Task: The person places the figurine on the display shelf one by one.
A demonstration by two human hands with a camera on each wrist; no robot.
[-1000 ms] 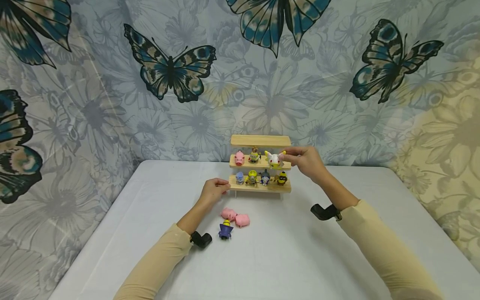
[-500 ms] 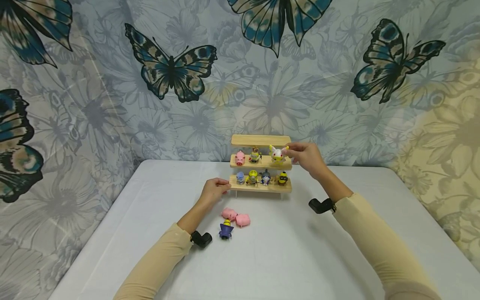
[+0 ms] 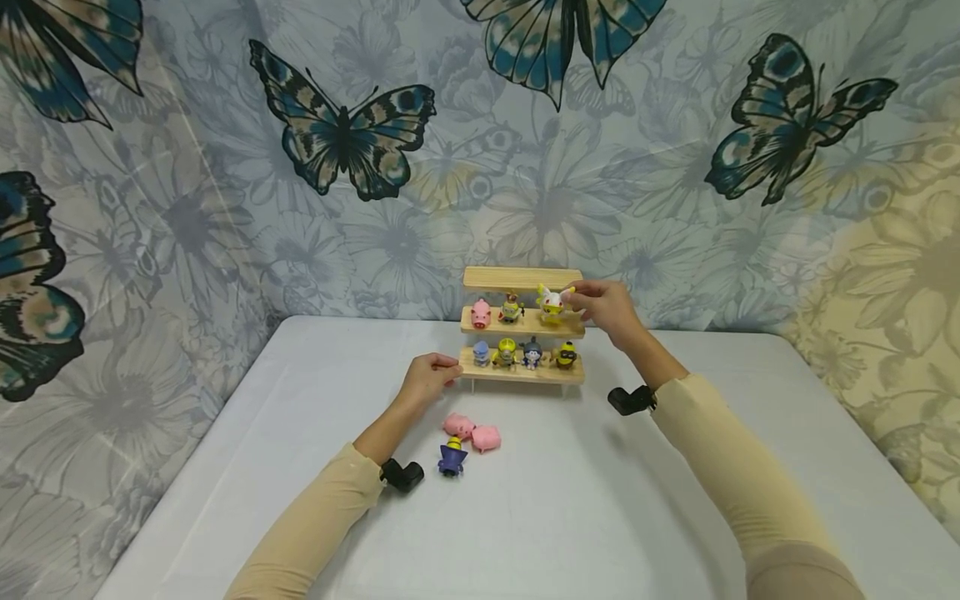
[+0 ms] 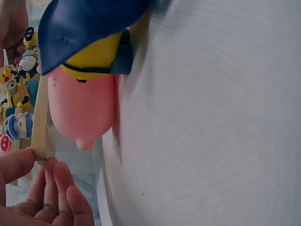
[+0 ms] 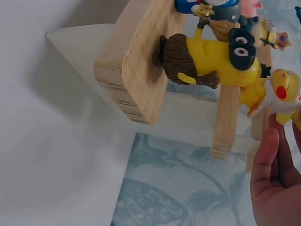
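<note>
My right hand (image 3: 611, 312) pinches a yellow figurine in a white hood with yellow-tipped ears (image 3: 551, 307), at the right part of the middle board. In the right wrist view this figurine (image 5: 282, 92) is upright relative to the board, fingertips at its side. The three-tier wooden display stand (image 3: 522, 278) is steadied by my left hand (image 3: 427, 381), whose thumb and fingers grip the left end of its lowest board. On the middle board stand a pink pig (image 3: 481, 314) and a crowned minion figurine (image 3: 512, 309). The lowest board bears several figurines, including a minion in brown fur (image 5: 195, 59).
In front of the stand, two pink pig figurines (image 3: 486, 438) lie on the white table (image 3: 570, 517), close to a minion in a dark blue cape (image 3: 452, 460). Behind rises a butterfly-patterned backdrop (image 3: 480, 200).
My right hand first lifted the white-hooded figurine slightly and shifted it right, then moved it a little back left over the middle board. My left hand keeps its grip on the stand.
</note>
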